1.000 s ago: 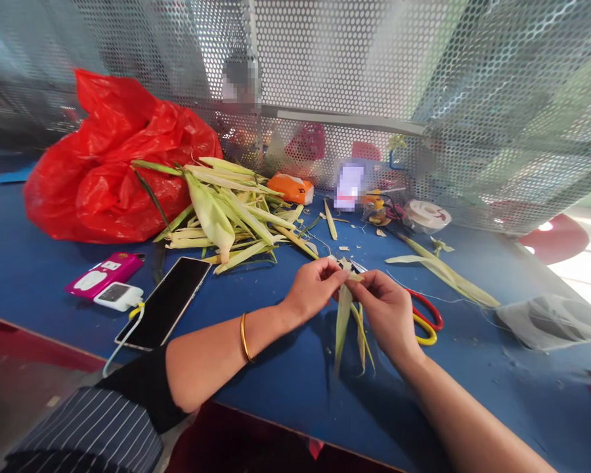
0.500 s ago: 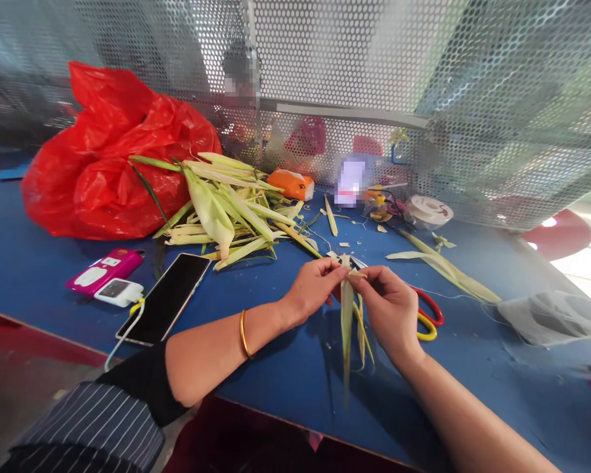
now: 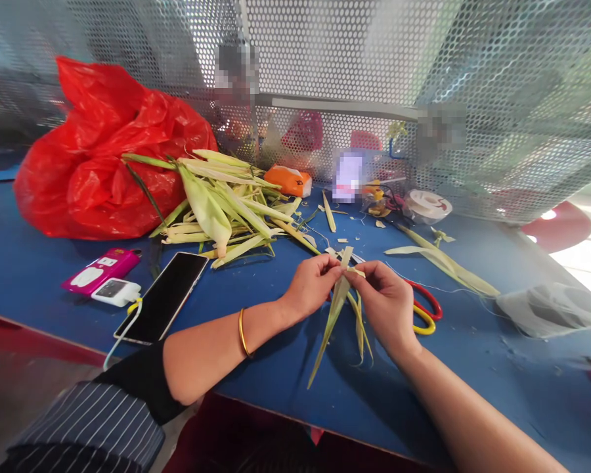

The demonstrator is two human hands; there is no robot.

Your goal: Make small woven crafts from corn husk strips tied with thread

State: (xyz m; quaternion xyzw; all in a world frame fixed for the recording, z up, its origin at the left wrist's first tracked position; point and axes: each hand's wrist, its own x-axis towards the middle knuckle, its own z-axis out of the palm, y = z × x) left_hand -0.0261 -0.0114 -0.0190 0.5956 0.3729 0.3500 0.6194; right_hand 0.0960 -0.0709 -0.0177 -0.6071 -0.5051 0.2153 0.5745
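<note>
Over the blue table [image 3: 295,387] both my hands pinch the top of a pale green leaf strip [image 3: 331,318] whose long ends hang down toward me. My left hand [image 3: 311,284], with a gold bangle on its wrist, grips the strip from the left. From the right, my right hand [image 3: 387,302] has its thumb and fingers closed on the same folded end. Just behind my right hand lie red and yellow scissors [image 3: 426,312].
A heap of leaf strips [image 3: 221,207] lies before a red plastic bag [image 3: 103,154]. A phone [image 3: 162,295], a pink power bank [image 3: 101,270] and a white charger [image 3: 115,291] sit at left. Loose leaves [image 3: 443,263], a tape roll [image 3: 427,205] and a perforated metal screen [image 3: 374,79] stand behind.
The hanging end of the leaf strip has swung to the left and now slants instead of hanging straight. Both hands kept their pinch and shifted slightly up.
</note>
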